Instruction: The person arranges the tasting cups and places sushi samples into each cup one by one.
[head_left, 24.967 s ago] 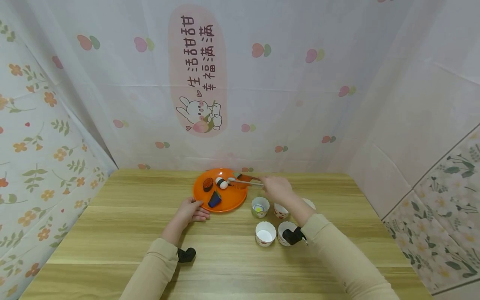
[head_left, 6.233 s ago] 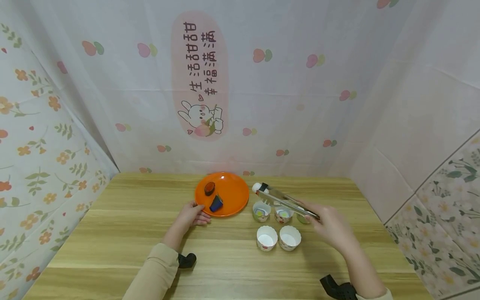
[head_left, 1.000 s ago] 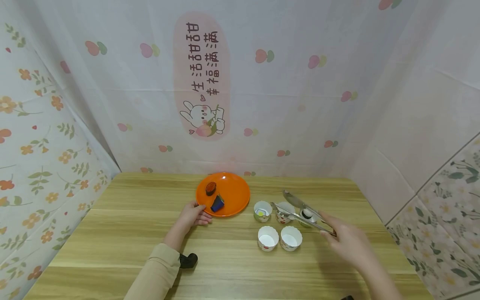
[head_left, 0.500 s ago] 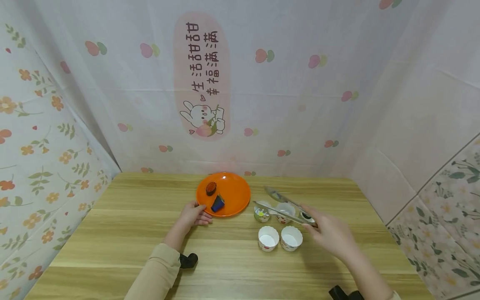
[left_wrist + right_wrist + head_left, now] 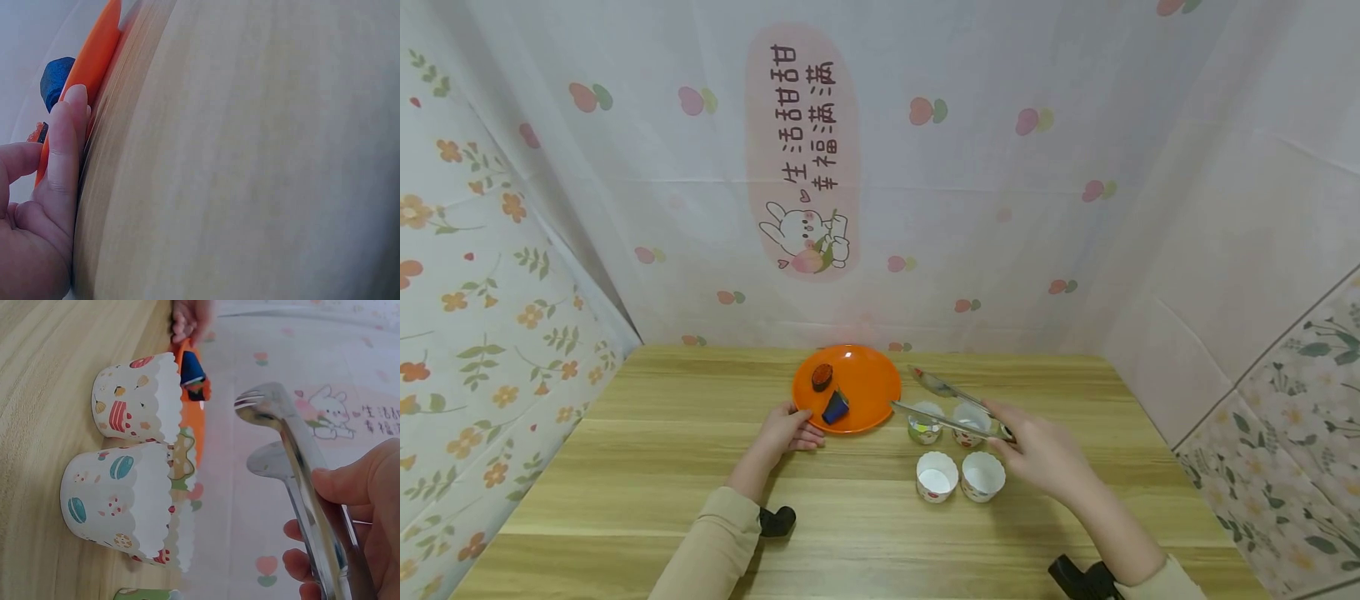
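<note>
An orange plate [image 5: 876, 404] lies at the back of the table. My left hand [image 5: 782, 432] pinches its near-left rim, thumb above and fingers beneath. On the plate are a roe-topped sushi piece [image 5: 822, 377] and a dark blue wrapped piece [image 5: 835, 407]. My right hand [image 5: 1037, 450] grips metal tongs [image 5: 297, 447] whose arms stand apart with nothing between them. Their tips reach left, close to the plate's right side. Below them are paper cups, including a green-patterned cup [image 5: 924, 434] and a red-patterned cup [image 5: 967, 438]. My right hand mostly hides the back-right cup.
Two more white paper cups, the left one [image 5: 937, 479] and the right one [image 5: 982, 479], stand in front of the back row. A printed curtain [image 5: 1000, 250] hangs behind the wooden table [image 5: 700, 467].
Earlier, the tongs carried a white-and-black piece from the plate; a second ago it sat in the back-right cup. Since then, my right hand has moved the tongs left. My left hand stays put.
</note>
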Motion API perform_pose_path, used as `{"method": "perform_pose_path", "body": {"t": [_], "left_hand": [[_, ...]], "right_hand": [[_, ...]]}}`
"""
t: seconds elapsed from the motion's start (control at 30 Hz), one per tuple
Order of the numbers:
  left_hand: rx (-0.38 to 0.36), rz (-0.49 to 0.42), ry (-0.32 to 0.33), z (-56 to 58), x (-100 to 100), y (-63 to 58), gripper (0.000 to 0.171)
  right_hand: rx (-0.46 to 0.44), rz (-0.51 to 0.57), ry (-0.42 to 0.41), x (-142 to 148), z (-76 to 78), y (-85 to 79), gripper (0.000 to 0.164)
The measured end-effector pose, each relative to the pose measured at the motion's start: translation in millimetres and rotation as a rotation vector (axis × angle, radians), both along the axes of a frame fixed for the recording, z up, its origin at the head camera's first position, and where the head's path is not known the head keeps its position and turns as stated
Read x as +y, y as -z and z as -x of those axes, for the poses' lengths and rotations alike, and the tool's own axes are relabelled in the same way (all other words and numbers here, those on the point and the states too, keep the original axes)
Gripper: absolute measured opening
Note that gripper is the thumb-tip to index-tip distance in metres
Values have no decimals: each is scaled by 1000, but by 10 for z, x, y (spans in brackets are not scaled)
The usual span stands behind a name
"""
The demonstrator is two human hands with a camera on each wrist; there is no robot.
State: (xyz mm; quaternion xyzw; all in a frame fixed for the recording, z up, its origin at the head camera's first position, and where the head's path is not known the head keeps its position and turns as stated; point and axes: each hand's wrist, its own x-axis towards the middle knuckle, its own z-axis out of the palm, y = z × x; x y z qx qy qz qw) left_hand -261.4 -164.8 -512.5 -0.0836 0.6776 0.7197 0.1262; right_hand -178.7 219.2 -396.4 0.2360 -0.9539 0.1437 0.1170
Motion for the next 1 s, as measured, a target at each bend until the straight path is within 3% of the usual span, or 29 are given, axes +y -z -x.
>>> {"method": "perform_pose_path", "body": {"t": [0.3, 0.77, 1.0], "left_hand": [[8, -4, 1, 7, 10, -1, 18], [0, -15, 1, 19, 1, 14, 17], [-1, -8, -3, 14, 7, 12, 17]], "right_hand": [[-54, -14, -14, -95, 80, -54, 56], [-8, -83, -91, -249, 217, -66, 54], [-35, -96, -103, -354, 281, -39, 54]]}}
